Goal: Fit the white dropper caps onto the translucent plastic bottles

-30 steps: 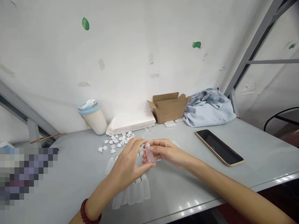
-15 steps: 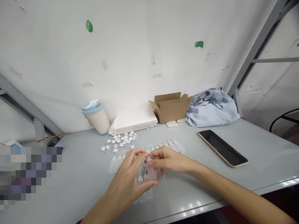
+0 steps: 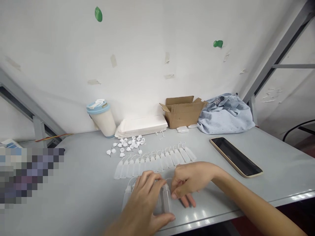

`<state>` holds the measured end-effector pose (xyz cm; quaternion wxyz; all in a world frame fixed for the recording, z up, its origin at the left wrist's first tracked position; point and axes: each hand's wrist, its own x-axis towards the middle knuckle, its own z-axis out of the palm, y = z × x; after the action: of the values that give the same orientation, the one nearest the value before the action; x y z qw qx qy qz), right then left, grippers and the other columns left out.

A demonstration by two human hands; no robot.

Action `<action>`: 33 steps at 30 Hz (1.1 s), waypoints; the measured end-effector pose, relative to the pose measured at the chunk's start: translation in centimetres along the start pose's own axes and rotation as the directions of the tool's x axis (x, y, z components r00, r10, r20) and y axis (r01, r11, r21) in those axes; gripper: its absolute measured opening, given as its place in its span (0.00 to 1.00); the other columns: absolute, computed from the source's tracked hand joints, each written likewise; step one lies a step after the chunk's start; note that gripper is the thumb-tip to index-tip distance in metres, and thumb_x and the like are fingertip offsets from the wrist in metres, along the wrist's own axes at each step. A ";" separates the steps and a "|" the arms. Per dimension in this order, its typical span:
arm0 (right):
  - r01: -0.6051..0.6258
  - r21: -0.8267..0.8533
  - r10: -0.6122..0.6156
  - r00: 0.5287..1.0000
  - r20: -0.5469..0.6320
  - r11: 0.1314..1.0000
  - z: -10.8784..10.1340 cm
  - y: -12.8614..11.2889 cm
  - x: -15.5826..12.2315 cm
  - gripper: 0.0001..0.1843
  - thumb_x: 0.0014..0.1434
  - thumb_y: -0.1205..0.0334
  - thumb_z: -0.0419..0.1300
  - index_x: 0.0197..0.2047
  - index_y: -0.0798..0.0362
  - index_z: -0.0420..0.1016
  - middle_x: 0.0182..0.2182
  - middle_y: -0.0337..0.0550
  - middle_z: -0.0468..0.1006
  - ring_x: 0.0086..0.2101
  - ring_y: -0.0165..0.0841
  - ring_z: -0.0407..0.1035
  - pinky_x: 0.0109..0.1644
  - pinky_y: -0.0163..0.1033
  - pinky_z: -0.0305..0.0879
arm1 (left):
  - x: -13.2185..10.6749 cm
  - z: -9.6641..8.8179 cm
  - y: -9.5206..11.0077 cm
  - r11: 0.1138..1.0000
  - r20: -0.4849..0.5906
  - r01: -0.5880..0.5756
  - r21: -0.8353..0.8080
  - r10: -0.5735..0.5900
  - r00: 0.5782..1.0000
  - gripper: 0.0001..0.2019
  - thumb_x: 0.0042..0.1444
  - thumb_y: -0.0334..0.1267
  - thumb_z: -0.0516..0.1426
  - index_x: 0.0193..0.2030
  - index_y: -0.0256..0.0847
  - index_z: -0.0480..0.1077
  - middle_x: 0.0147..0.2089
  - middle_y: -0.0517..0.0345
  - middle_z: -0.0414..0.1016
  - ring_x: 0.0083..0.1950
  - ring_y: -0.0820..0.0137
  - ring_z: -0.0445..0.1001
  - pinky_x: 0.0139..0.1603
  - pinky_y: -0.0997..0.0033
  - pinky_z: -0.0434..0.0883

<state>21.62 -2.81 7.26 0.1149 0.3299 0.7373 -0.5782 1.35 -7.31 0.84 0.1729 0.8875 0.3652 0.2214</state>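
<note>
Both my hands are low at the table's front edge, around one small translucent plastic bottle [image 3: 166, 198]. My left hand [image 3: 145, 205] curls round its left side, thumb under its base. My right hand [image 3: 190, 182] pinches it from the right, fingers bent. More bottles of a near row [image 3: 128, 193] lie partly hidden under my left hand. Behind the hands lies a long row of the same bottles [image 3: 155, 160], side by side with capped tips pointing away. Several loose white caps [image 3: 126, 146] are scattered further back.
A grey table [image 3: 81, 183] holds a smartphone [image 3: 235, 156] at right, an open cardboard box [image 3: 183, 112], a blue cloth bundle [image 3: 225, 113], a stack of white sheets [image 3: 142, 126] and a blue-lidded cup [image 3: 102, 118] by the wall. Grey metal frame bars rise at both sides.
Both hands came down and toward me with the bottle, from mid-table to the front edge. The long row of bottles they covered is now in plain sight.
</note>
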 end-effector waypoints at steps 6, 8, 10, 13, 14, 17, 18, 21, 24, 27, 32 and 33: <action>0.005 0.017 -0.005 1.000 -0.030 1.000 0.0 0.3 0.6 0.11 0.58 0.61 0.52 0.27 0.56 0.67 0.21 0.35 0.71 0.19 0.24 0.67 0.22 0.28 0.55 | 0.3 0.0 -0.2 0.992 -0.054 0.013 0.128 -0.006 0.999 0.29 0.37 0.43 0.68 0.48 0.41 0.67 0.46 0.50 0.69 0.49 0.54 0.63 0.45 0.53 0.67; 0.012 0.026 -0.011 0.999 -0.052 1.000 0.0 0.4 0.7 0.09 0.59 0.61 0.52 0.29 0.56 0.67 0.21 0.35 0.71 0.19 0.24 0.67 0.22 0.28 0.54 | 0.6 -0.3 -0.1 0.988 -0.063 0.022 0.156 -0.013 0.998 0.27 0.37 0.42 0.68 0.46 0.40 0.68 0.46 0.50 0.69 0.48 0.53 0.63 0.45 0.53 0.67; 0.017 0.029 -0.015 0.997 -0.071 0.999 -0.1 0.3 0.8 0.09 0.59 0.62 0.52 0.30 0.56 0.67 0.21 0.34 0.71 0.18 0.23 0.66 0.22 0.28 0.54 | 0.8 -0.6 0.0 0.986 -0.046 0.024 0.168 -0.017 0.999 0.25 0.38 0.43 0.68 0.45 0.40 0.68 0.45 0.50 0.69 0.48 0.53 0.64 0.43 0.54 0.67; 0.014 0.043 -0.011 0.997 -0.076 0.999 -0.1 0.2 0.8 0.08 0.59 0.63 0.52 0.30 0.55 0.68 0.20 0.33 0.71 0.18 0.23 0.66 0.23 0.29 0.54 | 1.1 -1.0 0.1 0.984 -0.025 0.019 0.177 -0.015 1.000 0.24 0.39 0.43 0.67 0.44 0.41 0.69 0.45 0.50 0.70 0.48 0.54 0.64 0.43 0.55 0.67; 0.014 0.049 -0.011 0.997 -0.072 0.999 -0.1 0.2 0.8 0.09 0.59 0.63 0.52 0.30 0.56 0.68 0.20 0.33 0.70 0.18 0.23 0.66 0.23 0.29 0.54 | 1.1 -1.0 0.0 0.983 -0.027 0.018 0.180 -0.013 1.000 0.24 0.39 0.43 0.67 0.44 0.41 0.69 0.45 0.50 0.70 0.47 0.54 0.64 0.43 0.55 0.67; 0.021 0.061 -0.017 0.998 -0.065 0.998 -0.1 0.3 0.9 0.08 0.59 0.63 0.52 0.30 0.56 0.68 0.20 0.33 0.70 0.17 0.22 0.66 0.24 0.29 0.56 | 1.1 -1.0 -0.1 0.983 -0.031 0.015 0.181 -0.009 0.999 0.23 0.39 0.44 0.66 0.44 0.42 0.69 0.45 0.51 0.69 0.47 0.54 0.64 0.43 0.56 0.67; 0.023 0.064 -0.019 0.998 -0.067 0.998 -0.1 0.3 0.9 0.08 0.59 0.63 0.52 0.30 0.56 0.68 0.20 0.33 0.70 0.17 0.22 0.65 0.25 0.29 0.57 | 1.1 -1.0 -0.1 0.984 -0.024 0.014 0.178 -0.010 1.000 0.23 0.39 0.43 0.66 0.44 0.42 0.69 0.45 0.51 0.69 0.47 0.54 0.64 0.43 0.56 0.67; 0.027 0.069 -0.021 0.997 -0.076 0.997 -0.1 0.5 1.0 0.07 0.58 0.63 0.53 0.30 0.56 0.67 0.20 0.32 0.70 0.17 0.22 0.65 0.25 0.29 0.57 | 1.1 -1.1 -0.1 0.985 0.003 0.010 0.174 -0.011 1.000 0.23 0.39 0.43 0.66 0.43 0.41 0.69 0.45 0.50 0.69 0.48 0.54 0.64 0.44 0.55 0.67; 0.031 0.072 -0.025 0.996 -0.083 0.997 0.0 0.6 1.1 0.07 0.58 0.63 0.53 0.30 0.55 0.66 0.19 0.32 0.70 0.17 0.23 0.66 0.25 0.29 0.57 | 1.0 -1.2 -0.1 0.984 0.014 0.017 0.175 -0.019 1.000 0.24 0.40 0.44 0.66 0.44 0.41 0.69 0.46 0.50 0.69 0.49 0.53 0.63 0.45 0.54 0.67; 0.037 0.075 -0.031 0.996 -0.080 0.997 0.0 0.8 1.2 0.07 0.58 0.62 0.53 0.30 0.55 0.66 0.19 0.33 0.70 0.17 0.23 0.66 0.25 0.30 0.58 | 0.8 -1.2 -0.1 0.985 0.021 0.023 0.171 -0.027 0.999 0.24 0.40 0.44 0.66 0.45 0.41 0.68 0.46 0.49 0.69 0.50 0.52 0.63 0.45 0.53 0.67; 0.031 0.055 -0.026 0.997 -0.079 0.998 -0.1 0.8 1.2 0.08 0.57 0.60 0.53 0.30 0.55 0.65 0.20 0.34 0.71 0.17 0.24 0.66 0.25 0.30 0.57 | 0.8 -1.1 -0.1 0.985 0.018 0.023 0.169 -0.026 1.000 0.23 0.40 0.42 0.66 0.44 0.41 0.68 0.46 0.50 0.69 0.49 0.53 0.63 0.45 0.54 0.67; 0.030 0.055 -0.025 0.996 -0.080 0.998 -0.1 0.8 1.2 0.07 0.57 0.60 0.53 0.30 0.55 0.65 0.20 0.34 0.71 0.17 0.24 0.66 0.25 0.30 0.57 | 0.8 -1.1 -0.1 0.985 0.015 0.021 0.169 -0.024 1.000 0.22 0.40 0.41 0.66 0.44 0.41 0.68 0.45 0.50 0.70 0.49 0.53 0.63 0.45 0.54 0.67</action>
<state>21.19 -2.25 6.02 0.0683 0.3455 0.7292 -0.5867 1.24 -6.49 1.96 0.1027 0.8967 0.3912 0.1801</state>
